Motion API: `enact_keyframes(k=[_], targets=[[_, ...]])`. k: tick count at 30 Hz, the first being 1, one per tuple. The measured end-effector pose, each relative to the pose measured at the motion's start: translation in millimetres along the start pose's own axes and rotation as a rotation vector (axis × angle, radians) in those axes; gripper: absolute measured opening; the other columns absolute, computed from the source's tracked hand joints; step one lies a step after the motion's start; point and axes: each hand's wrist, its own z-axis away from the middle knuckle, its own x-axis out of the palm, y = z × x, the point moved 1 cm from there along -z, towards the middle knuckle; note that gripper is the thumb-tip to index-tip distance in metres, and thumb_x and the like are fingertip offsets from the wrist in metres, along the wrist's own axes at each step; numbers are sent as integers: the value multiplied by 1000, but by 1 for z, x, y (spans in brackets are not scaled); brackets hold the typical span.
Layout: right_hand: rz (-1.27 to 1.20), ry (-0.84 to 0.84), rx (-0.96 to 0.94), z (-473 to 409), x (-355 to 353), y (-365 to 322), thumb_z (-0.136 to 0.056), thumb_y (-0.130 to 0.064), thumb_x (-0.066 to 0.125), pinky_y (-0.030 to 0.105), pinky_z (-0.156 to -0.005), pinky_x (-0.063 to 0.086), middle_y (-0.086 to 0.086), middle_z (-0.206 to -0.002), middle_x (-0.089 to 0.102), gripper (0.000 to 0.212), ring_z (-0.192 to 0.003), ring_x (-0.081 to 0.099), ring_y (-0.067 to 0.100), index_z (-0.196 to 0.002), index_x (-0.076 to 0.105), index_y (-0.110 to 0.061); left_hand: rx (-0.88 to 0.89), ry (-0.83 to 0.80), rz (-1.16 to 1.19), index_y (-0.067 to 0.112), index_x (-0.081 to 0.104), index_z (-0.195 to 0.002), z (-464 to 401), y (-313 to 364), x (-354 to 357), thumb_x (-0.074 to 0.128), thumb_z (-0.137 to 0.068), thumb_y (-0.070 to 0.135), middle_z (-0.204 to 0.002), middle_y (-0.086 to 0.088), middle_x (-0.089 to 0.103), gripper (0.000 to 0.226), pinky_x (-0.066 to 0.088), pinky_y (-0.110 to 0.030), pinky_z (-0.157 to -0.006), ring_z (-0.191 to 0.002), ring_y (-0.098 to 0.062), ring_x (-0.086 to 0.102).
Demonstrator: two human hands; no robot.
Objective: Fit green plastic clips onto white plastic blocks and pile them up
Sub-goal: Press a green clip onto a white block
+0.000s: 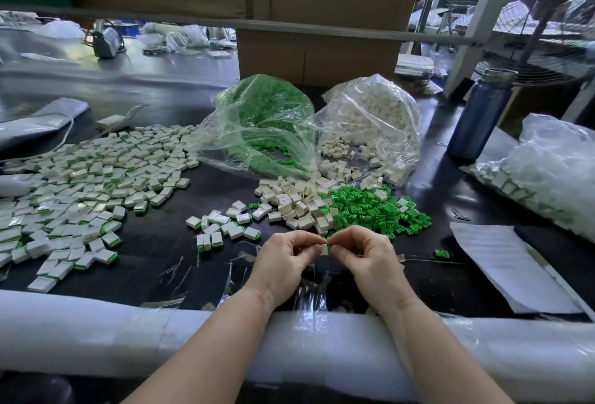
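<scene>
**Both hands pinching one white block at the near desk edge**

Head view: the left hand (283,258) and the right hand (363,257) are meeting just above the dark desk (180,262), fingers curled. Between their fingertips they are pinching a white block (324,249), with a sliver of a green clip (328,241) showing at its top edge; how far the clip is seated cannot be told. Both forearms are resting on the white foam padding (96,336) along the near edge.

Just beyond the hands, loose white blocks (299,202) are lying in a heap touching a heap of loose green clips (370,210) to its right. Finished blocks with green edges are spreading in a wide pile (87,178) across the left side of the desk. Farther back, a clear bag of green clips (264,113) is sitting beside a clear bag of white blocks (373,113), both spilling open. A blue bottle (479,113) is standing at the right, near a sheet of paper (502,262).
</scene>
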Motion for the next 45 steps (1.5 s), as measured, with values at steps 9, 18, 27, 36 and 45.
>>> enact_keyframes(k=[9,18,27,36,45], targets=[[-42,-42,68,1,-1,-1,-74,8,69,25,-65,51,8,-70,65,23,-65,59,13,-70,63,-13,-4,-36,14,20,71,-82,2,1,0,64,-85,4,-79,1,69,18,52,-23,-81,-75,-8,61],[-39,-87,85,1,-2,-2,-72,10,71,22,-65,53,6,-69,67,25,-65,61,11,-66,64,-13,5,-73,9,19,68,-77,2,2,0,63,-84,-1,-71,1,64,22,51,-19,-71,-69,-10,58],[-27,-107,76,0,-2,-2,-72,11,70,21,-64,53,6,-69,67,20,-64,62,11,-69,65,-9,50,-87,-112,10,72,-88,2,2,0,65,-84,5,-71,12,62,10,45,-11,-73,-67,2,56],[-158,-19,121,-2,-2,2,-79,4,67,21,-57,52,6,-65,68,13,-59,62,11,-75,65,-8,92,-65,-89,25,65,-93,2,1,1,70,-81,8,-88,8,67,21,49,-14,-82,-85,-5,63],[-197,-26,118,-1,-2,3,-82,-3,67,16,-56,50,0,-61,68,10,-57,63,5,-74,67,-9,62,-7,-42,24,68,-88,-2,-1,-1,62,-87,20,-85,6,69,7,51,-21,-82,-85,-9,64]])
